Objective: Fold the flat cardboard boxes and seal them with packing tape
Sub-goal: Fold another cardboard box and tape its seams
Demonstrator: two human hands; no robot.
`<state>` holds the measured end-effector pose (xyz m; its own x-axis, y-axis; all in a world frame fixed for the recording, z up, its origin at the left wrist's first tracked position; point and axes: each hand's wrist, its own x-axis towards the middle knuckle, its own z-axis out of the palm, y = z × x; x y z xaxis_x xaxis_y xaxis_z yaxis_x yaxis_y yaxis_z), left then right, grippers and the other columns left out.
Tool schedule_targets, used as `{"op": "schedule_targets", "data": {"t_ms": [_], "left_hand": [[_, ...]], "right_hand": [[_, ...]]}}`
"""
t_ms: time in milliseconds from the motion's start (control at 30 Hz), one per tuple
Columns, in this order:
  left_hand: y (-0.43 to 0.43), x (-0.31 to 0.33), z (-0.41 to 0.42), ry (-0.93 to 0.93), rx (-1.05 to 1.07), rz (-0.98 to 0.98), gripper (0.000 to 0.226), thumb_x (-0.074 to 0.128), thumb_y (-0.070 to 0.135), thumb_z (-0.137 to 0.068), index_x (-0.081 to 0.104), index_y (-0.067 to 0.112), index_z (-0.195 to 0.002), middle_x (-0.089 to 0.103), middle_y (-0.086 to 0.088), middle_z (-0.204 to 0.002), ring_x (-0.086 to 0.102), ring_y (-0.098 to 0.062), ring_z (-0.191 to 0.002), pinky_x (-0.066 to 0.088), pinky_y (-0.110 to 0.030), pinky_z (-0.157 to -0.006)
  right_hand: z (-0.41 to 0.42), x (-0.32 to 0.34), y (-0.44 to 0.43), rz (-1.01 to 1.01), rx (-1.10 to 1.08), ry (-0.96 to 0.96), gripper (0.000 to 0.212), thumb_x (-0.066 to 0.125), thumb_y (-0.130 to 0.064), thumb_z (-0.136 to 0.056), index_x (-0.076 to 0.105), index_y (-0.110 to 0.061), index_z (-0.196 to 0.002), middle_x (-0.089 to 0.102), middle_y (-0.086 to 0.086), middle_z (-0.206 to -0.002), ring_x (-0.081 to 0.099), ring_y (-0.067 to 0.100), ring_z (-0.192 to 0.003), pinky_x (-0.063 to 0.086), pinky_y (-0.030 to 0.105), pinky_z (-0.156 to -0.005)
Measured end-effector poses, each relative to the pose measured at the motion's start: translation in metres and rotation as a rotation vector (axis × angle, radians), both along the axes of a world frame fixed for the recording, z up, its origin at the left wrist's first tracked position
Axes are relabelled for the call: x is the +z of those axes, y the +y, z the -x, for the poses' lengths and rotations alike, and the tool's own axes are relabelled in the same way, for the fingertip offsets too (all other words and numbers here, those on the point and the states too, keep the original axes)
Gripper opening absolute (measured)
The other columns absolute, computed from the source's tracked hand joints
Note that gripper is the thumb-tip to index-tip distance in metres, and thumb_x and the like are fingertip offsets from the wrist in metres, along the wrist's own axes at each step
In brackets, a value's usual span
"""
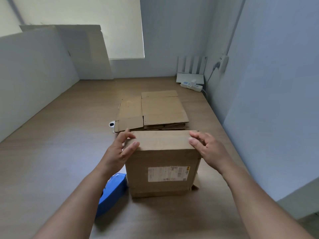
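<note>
I have the box (162, 157) folded up and standing on the table (51, 152) right in front of me, just this side of the stack of flat boxes (155, 111). My left hand (120, 150) grips its top left corner, thumb on the near edge and fingers curled round the far one. My right hand (208, 150) curves over the top right edge the same way, so I hold the closed top between them. I judge this as the step between folding and sealing. Next I must free one hand for the blue tape dispenser (112, 192), lying beside the box under my left forearm, while the other keeps the top down. The box's label (168, 174) faces me and its top runs longest left to right. A loose flap (196, 183) juts out at the bottom right.
</note>
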<state>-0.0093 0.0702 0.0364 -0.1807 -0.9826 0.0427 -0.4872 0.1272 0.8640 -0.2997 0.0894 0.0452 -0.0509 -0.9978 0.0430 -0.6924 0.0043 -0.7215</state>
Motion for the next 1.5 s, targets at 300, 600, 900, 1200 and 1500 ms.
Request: {"op": "schedule_targets", "data": {"t_ms": [300, 600, 900, 1200, 1500], "left_hand": [[0.002, -0.036, 0.038, 0.007, 0.003, 0.069, 0.043, 0.05, 0.068, -0.065, 0.042, 0.036, -0.093, 0.042, 0.014, -0.105, 0.045, -0.001, -0.1, 0.048, -0.027, -0.08], [0.006, -0.039, 0.032, 0.008, -0.103, 0.051, 0.041, 0.045, 0.065, -0.072, 0.049, 0.056, -0.112, 0.04, 0.027, -0.121, 0.037, 0.023, -0.112, 0.033, -0.009, -0.093], [0.011, -0.038, 0.021, -0.013, -0.011, 0.049, 0.043, 0.062, 0.061, -0.066, 0.047, 0.05, -0.105, 0.042, 0.023, -0.122, 0.042, 0.008, -0.111, 0.035, -0.029, -0.104], [0.003, -0.031, 0.025, -0.349, -0.091, 0.316, 0.093, 0.021, 0.091, -0.069, 0.058, 0.026, -0.125, 0.044, 0.021, -0.123, 0.033, 0.002, -0.119, 0.019, -0.007, -0.1], [0.004, -0.035, 0.031, -0.309, -0.038, 0.304, 0.08, 0.037, 0.083, -0.07, 0.063, 0.025, -0.118, 0.048, 0.018, -0.122, 0.034, 0.003, -0.116, 0.028, -0.018, -0.101]], "right_hand": [[0.032, -0.009, 0.01, 0.063, -0.133, -0.04, 0.035, 0.055, -0.033, -0.094, 0.059, -0.026, -0.128, 0.056, -0.006, -0.134, 0.049, 0.014, -0.125, 0.04, 0.023, -0.097], [0.037, -0.03, 0.018, -0.022, -0.142, -0.347, 0.027, 0.068, -0.031, -0.085, 0.06, -0.042, -0.109, 0.061, -0.009, -0.12, 0.057, 0.013, -0.113, 0.05, 0.038, -0.097], [0.022, -0.039, 0.026, 0.035, -0.117, -0.372, 0.028, 0.067, -0.023, -0.087, 0.059, -0.044, -0.105, 0.063, -0.01, -0.118, 0.057, 0.009, -0.112, 0.046, 0.03, -0.099], [0.021, -0.025, 0.017, -0.039, 0.018, -0.224, 0.039, 0.064, -0.029, -0.088, 0.056, -0.039, -0.126, 0.051, -0.011, -0.129, 0.049, 0.001, -0.111, 0.039, 0.015, -0.092], [0.021, -0.032, 0.018, -0.032, 0.011, -0.222, 0.034, 0.065, -0.028, -0.088, 0.062, -0.032, -0.121, 0.046, -0.004, -0.138, 0.038, -0.001, -0.119, 0.026, 0.002, -0.086]]}}
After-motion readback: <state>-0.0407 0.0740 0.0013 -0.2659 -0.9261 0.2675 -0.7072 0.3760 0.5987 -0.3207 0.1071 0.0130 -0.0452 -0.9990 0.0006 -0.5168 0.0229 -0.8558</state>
